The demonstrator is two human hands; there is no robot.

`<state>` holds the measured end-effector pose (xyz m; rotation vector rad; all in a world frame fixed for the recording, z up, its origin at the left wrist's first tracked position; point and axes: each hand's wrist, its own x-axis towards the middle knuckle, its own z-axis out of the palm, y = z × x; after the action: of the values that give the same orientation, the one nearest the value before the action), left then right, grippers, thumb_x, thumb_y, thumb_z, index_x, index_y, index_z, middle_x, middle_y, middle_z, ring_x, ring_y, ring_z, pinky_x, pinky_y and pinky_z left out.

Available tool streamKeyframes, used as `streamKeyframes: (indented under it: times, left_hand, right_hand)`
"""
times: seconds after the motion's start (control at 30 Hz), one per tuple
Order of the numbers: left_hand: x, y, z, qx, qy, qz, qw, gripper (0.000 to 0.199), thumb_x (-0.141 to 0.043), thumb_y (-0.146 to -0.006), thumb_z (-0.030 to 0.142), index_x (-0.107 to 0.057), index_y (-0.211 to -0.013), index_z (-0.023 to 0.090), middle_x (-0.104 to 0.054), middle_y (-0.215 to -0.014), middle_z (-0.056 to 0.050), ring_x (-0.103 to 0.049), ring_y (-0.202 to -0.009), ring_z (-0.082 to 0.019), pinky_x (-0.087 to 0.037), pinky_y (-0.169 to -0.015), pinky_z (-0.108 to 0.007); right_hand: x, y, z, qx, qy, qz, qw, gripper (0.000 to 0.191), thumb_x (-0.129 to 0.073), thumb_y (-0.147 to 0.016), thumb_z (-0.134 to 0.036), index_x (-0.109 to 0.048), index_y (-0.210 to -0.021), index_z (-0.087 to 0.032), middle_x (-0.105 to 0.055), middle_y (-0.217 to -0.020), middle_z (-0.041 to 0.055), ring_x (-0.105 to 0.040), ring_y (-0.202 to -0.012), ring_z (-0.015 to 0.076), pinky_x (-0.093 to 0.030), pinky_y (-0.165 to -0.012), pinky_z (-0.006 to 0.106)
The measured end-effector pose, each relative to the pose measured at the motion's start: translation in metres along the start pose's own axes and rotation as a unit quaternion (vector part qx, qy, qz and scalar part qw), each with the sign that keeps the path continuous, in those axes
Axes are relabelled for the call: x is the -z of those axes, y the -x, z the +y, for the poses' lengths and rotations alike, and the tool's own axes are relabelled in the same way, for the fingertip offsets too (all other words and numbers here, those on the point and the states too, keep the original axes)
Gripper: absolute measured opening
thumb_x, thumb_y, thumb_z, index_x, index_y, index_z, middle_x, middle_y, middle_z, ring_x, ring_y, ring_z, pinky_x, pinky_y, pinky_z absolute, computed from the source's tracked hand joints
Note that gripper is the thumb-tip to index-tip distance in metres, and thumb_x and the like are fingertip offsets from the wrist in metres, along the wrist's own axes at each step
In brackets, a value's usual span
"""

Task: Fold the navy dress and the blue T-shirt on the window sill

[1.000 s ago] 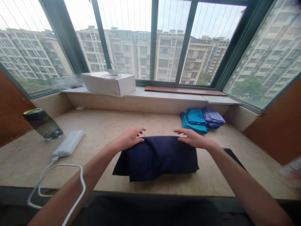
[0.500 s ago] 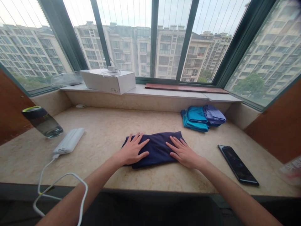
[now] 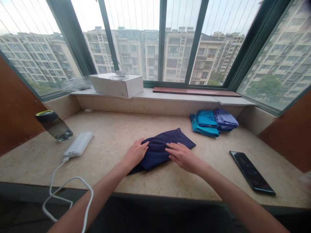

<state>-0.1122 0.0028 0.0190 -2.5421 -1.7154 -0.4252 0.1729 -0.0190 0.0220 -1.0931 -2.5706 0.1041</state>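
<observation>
A folded dark blue cloth garment [image 3: 157, 150] lies slanted on the stone counter, its far right corner pointing away from me. At its left edge my left hand [image 3: 137, 152] has its fingers drawn together around the fabric; the part gripped is partly hidden. My right hand [image 3: 183, 157] rests over the middle and near right side of the cloth, fingers stretched out and open. Behind it to the right sit folded teal cloth [image 3: 205, 123] and folded purple cloth [image 3: 225, 119], side by side.
A black phone [image 3: 252, 173] lies at the right. To the left are a tilted-looking water bottle [image 3: 55, 126] and a white power bank [image 3: 79, 144] with a looping white cable [image 3: 52, 176]. A white box [image 3: 116, 85] and a reddish-brown strip [image 3: 196, 92] lie on the window ledge.
The dark blue cloth has turned, its right end swinging away from me. My left hand's fingers have gone from spread flat to drawn together. My view has shifted slightly left.
</observation>
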Motion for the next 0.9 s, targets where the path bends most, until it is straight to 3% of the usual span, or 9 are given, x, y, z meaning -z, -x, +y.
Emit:
streamKeyframes:
  times: [0.1,0.2,0.37,0.5,0.63,0.73,0.8,0.9]
  left_hand:
    - [0.006,0.003,0.006,0.022,0.010,0.002,1.000,0.034,-0.042,-0.101,0.022,-0.073,-0.112,0.016,-0.064,-0.129,-0.015,-0.065,-0.112,-0.026,-0.053,-0.100,-0.038]
    - [0.015,0.008,0.011,0.046,0.018,-0.020,0.999,0.035,-0.040,-0.101,0.020,-0.074,-0.099,0.014,-0.063,-0.126,-0.015,-0.070,-0.099,-0.023,-0.055,-0.093,-0.035]
    - [0.024,0.025,0.005,0.037,0.026,-0.002,0.999,0.034,-0.043,-0.100,0.022,-0.065,-0.126,0.018,-0.058,-0.135,-0.015,-0.069,-0.107,-0.026,-0.057,-0.089,-0.036]
    - [0.026,0.043,-0.008,0.023,0.065,0.017,0.998,0.034,-0.043,-0.099,0.027,-0.068,-0.120,0.016,-0.065,-0.124,-0.015,-0.068,-0.109,-0.027,-0.056,-0.096,-0.040]
    - [0.032,0.069,-0.010,0.024,0.105,0.024,0.994,0.032,-0.047,-0.098,0.032,-0.072,-0.111,0.016,-0.069,-0.114,-0.012,-0.071,-0.102,-0.025,-0.058,-0.094,-0.038]
    - [0.044,0.095,-0.002,-0.017,0.096,0.010,0.995,0.033,-0.048,-0.099,0.035,-0.070,-0.119,0.020,-0.069,-0.122,-0.012,-0.071,-0.104,-0.024,-0.060,-0.092,-0.036]
    - [0.052,0.114,0.007,-0.087,0.065,-0.002,0.994,0.037,-0.052,-0.098,0.037,-0.064,-0.131,0.024,-0.063,-0.136,-0.011,-0.066,-0.117,-0.026,-0.058,-0.097,-0.038]
    - [0.054,0.136,0.025,-0.202,0.005,-0.040,0.978,0.066,-0.067,-0.089,0.034,-0.045,-0.150,0.027,-0.045,-0.156,-0.010,-0.049,-0.138,-0.032,-0.052,-0.106,-0.047]
  right_hand:
    - [-0.006,0.004,-0.043,0.062,-0.047,-0.029,0.997,0.045,-0.053,-0.101,-0.039,-0.056,-0.142,-0.022,-0.057,-0.146,0.0122,-0.055,-0.133,0.0289,-0.044,-0.112,0.048]
    - [-0.018,0.012,-0.072,0.067,-0.049,-0.043,0.996,0.053,-0.053,-0.100,-0.047,-0.053,-0.144,-0.018,-0.055,-0.148,0.0149,-0.051,-0.136,0.0312,-0.042,-0.114,0.049]
    - [-0.031,0.026,-0.099,0.040,-0.045,-0.037,0.998,0.073,-0.048,-0.099,-0.059,-0.040,-0.152,-0.010,-0.038,-0.157,0.0231,-0.032,-0.148,0.0364,-0.027,-0.120,0.060]
    - [-0.038,0.025,-0.123,0.051,-0.075,-0.031,0.995,0.083,-0.049,-0.093,-0.069,-0.032,-0.157,-0.018,-0.029,-0.162,0.0202,-0.023,-0.152,0.0356,-0.024,-0.123,0.057]
    - [-0.054,0.030,-0.134,0.061,-0.068,-0.015,0.996,0.094,-0.060,-0.083,-0.074,-0.031,-0.158,-0.025,-0.036,-0.160,0.0170,-0.030,-0.148,0.0397,-0.026,-0.120,0.063]
    - [-0.062,0.052,-0.127,0.075,-0.022,0.016,0.997,0.096,-0.069,-0.081,-0.067,-0.031,-0.158,-0.024,-0.046,-0.154,0.0154,-0.038,-0.144,0.0403,-0.030,-0.119,0.064]
    - [-0.063,0.072,-0.120,0.076,0.029,0.054,0.995,0.080,-0.070,-0.089,-0.050,-0.034,-0.157,-0.025,-0.051,-0.151,0.0124,-0.042,-0.142,0.0386,-0.035,-0.117,0.061]
    - [-0.059,0.099,-0.109,0.073,0.102,0.119,0.985,0.057,-0.057,-0.097,-0.018,-0.043,-0.152,-0.026,-0.060,-0.142,0.0076,-0.047,-0.139,0.0340,-0.041,-0.116,0.056]
